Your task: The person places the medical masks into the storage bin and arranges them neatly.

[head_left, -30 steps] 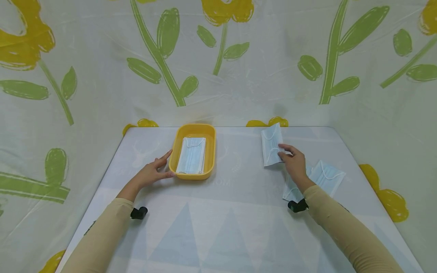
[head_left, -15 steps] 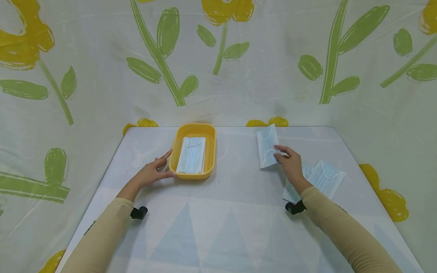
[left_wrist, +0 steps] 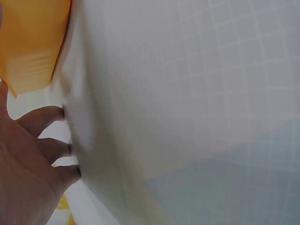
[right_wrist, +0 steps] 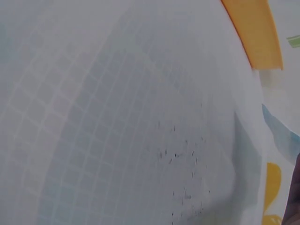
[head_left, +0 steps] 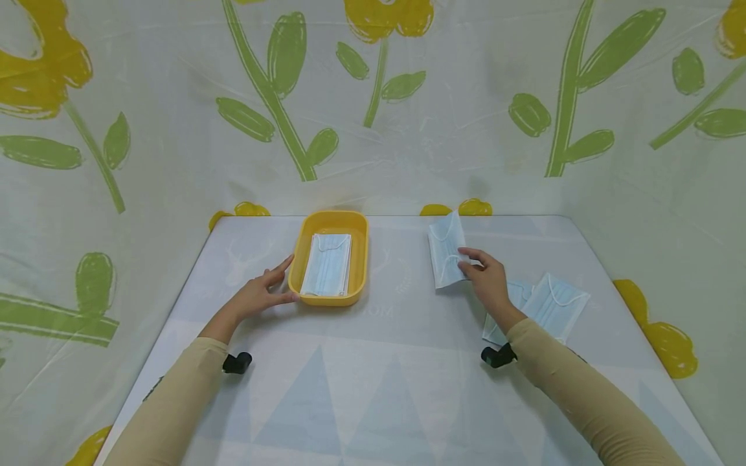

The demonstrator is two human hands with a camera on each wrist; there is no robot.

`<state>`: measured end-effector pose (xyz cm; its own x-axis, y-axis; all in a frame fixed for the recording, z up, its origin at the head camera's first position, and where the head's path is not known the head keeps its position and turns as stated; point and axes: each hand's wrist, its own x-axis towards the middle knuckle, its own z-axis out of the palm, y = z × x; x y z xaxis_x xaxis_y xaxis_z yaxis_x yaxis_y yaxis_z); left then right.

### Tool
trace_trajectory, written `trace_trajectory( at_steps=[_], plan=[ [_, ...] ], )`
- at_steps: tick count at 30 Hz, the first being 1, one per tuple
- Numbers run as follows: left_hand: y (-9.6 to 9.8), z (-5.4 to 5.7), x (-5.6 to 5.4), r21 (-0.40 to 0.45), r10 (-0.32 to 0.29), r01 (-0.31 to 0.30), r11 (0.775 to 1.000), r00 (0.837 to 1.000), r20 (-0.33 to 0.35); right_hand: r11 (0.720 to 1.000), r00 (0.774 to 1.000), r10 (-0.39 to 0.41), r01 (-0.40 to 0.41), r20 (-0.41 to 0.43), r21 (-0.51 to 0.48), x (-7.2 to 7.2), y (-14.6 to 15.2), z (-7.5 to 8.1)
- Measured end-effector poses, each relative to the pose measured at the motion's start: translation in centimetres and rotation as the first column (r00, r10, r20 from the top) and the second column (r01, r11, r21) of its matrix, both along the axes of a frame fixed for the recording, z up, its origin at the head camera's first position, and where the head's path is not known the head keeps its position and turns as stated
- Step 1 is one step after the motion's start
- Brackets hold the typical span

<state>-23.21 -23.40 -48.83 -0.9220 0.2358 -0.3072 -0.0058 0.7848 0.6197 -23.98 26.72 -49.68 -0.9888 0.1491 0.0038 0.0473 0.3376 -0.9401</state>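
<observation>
Right hand (head_left: 488, 279) pinches a pleated blue face mask (head_left: 446, 251) while the left hand (head_left: 261, 294) spreads at the yellow tray (head_left: 333, 301)

We see the held mask by its right edge, caught between the right thumb and fingertips, its white ear loops showing and its face turned toward the head camera. It stands tilted near the far edge of the table (head_left: 373, 343), to the right of the tray and well apart from it; we cannot tell whether its lower corner touches the tabletop.

Our left hand has its fingers and thumb spread, with the index finger at the tray's left side and the thumb by its near left corner. In the left wrist view, we find three other fingers parted, their tips down by the tabletop.

Inside the tray we have a neat stack of masks (head_left: 326, 266), lying flat against its near end. Beside and partly behind the right wrist lie loose face masks (head_left: 557, 301), overlapping on the table.

Both arms wear tan sleeves (head_left: 175, 395), and a small black device (head_left: 236, 364) juts out at each wrist. Pale blue triangles (head_left: 381, 414) mark the near tabletop, and around the table we see a pale backdrop (head_left: 437, 149) printed with yellow flowers (head_left: 387, 19) and green leaves (head_left: 288, 55)
</observation>
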Motion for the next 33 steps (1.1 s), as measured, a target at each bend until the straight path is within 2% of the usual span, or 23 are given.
trace_trajectory(
  at_steps=[8,21,33],
  plan=[
    [0.0,0.0,-0.1,0.006,0.006,-0.006,1.000,1.000,0.002,1.000,1.000,0.021,-0.022,-0.022,-0.018,0.0,-0.9,0.1],
    [0.0,-0.1,-0.1,-0.002,0.005,-0.005,1.000,1.000,0.002,0.998,0.999,0.048,-0.048,0.004,-0.037,0.1,-2.4,0.3],
    [0.1,0.0,0.0,0.011,0.013,-0.013,1.000,1.000,0.013,0.989,0.991,0.130,-0.132,-0.044,-0.062,0.6,-3.8,0.6]
  ],
)
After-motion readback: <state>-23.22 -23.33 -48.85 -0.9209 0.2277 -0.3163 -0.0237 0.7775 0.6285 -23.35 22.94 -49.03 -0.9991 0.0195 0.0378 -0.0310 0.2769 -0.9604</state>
